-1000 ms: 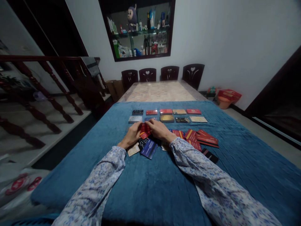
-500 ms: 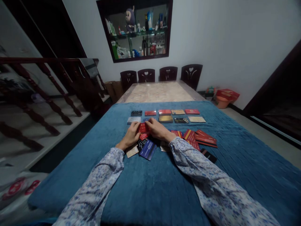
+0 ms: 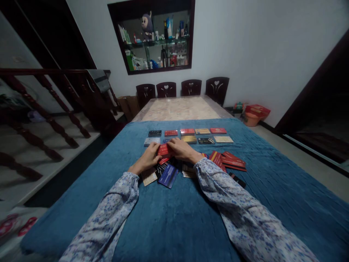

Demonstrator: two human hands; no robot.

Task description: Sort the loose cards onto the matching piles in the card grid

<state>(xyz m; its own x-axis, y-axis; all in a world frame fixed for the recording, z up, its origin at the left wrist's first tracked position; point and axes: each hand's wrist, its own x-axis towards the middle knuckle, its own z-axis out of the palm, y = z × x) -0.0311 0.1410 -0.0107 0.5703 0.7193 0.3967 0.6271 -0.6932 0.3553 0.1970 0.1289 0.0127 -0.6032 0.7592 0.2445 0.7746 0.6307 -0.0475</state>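
Both my hands meet at the middle of a blue cloth (image 3: 177,211) spread over a table. My left hand (image 3: 147,159) and my right hand (image 3: 182,150) pinch a red card (image 3: 164,150) between them, fingers closed on its ends. Under and around them lies a loose heap of cards: a blue card (image 3: 168,175), a beige card (image 3: 149,177), several red cards (image 3: 230,160) to the right. Beyond my hands, two neat rows of cards (image 3: 191,135) lie side by side on the cloth.
Past the cloth the bare marble tabletop (image 3: 178,108) runs to several dark chairs (image 3: 178,88) at the wall. A glass cabinet (image 3: 154,36) with bottles and a plush toy hangs above. A wooden stair railing (image 3: 54,102) stands left; a red basin (image 3: 256,112) sits at the right.
My hands stay together on the red card, barely shifting. The view has swung slightly right and up, so everything sits a little lower-left in the picture.
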